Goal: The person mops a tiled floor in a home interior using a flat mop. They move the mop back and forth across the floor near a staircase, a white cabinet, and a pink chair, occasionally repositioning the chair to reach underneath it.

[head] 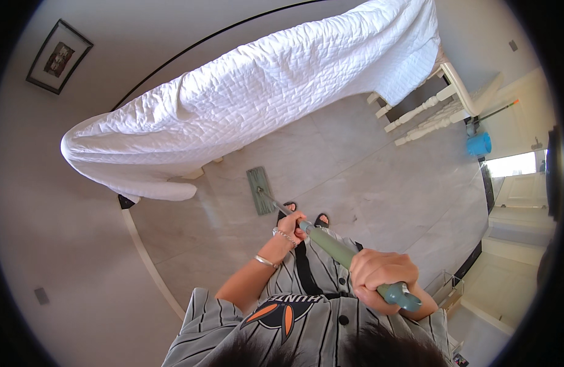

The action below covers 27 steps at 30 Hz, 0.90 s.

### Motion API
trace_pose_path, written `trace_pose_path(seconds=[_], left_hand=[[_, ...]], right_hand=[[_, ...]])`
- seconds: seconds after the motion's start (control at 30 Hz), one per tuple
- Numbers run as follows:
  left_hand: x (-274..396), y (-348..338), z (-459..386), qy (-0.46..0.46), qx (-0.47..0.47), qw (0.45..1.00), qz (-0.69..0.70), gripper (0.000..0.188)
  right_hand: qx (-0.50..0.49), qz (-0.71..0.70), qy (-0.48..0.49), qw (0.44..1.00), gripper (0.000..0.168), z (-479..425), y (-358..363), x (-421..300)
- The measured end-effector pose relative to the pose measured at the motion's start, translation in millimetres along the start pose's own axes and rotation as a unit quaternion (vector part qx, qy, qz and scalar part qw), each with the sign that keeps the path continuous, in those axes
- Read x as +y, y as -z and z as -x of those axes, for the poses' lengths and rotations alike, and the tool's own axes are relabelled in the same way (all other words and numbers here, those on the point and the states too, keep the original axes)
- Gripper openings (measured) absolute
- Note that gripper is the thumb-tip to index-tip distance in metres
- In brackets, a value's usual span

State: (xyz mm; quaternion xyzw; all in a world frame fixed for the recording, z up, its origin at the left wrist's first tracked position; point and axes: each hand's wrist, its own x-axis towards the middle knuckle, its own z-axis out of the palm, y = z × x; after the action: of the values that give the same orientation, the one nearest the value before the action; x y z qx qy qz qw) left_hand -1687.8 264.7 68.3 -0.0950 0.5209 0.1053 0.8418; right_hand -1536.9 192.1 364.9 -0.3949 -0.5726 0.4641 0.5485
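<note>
My left hand (293, 226) is closed around the lower part of a flat mop's handle, just below its green grip (330, 247). Higher up, near the hooked end cap (403, 297), my right hand (384, 279) wraps the same grip. The handle slants down to the rectangular green mop head (260, 191), which lies flat on the grey tiled floor (323, 183) beside my sandalled feet. Beyond the mop head, a white quilted cover (263, 87) drapes over a long piece of furniture and hangs close to the floor.
Cream turned-wood rails (426, 110) stand at the cover's right end. A blue bucket (479, 144) is by the right wall, with a thin pole (497, 110) near it. Cream cabinets (516, 229) line the right side. A framed picture (59, 57) hangs on the left wall.
</note>
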Motion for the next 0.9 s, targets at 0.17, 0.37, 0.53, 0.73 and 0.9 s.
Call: trace_pose_path(seconds=[0.17,0.37,0.53,0.73,0.9], left_hand=[[31,3,30,-0.052,0.039,0.996,0.065,0.02],[102,82,22,-0.176,0.104,0.978,0.039,0.024],[144,107,8,-0.135,0.1,0.986,0.024,0.022],[116,65,-38,-0.056,0.13,0.988,-0.054,0.025],[74,-8,-64,0.052,-0.017,0.987,-0.149,0.014]], right_hand=[[-0.054,-0.029,0.005,0.998,0.02,-13,-11,19],[-0.162,-0.046,0.072,0.983,0.019,-63,-63,86],[-0.126,-0.036,0.037,0.991,0.021,-84,-83,113],[0.015,0.033,0.011,0.999,0.02,-52,-34,92],[0.119,0.067,0.013,0.99,0.017,-19,9,45]])
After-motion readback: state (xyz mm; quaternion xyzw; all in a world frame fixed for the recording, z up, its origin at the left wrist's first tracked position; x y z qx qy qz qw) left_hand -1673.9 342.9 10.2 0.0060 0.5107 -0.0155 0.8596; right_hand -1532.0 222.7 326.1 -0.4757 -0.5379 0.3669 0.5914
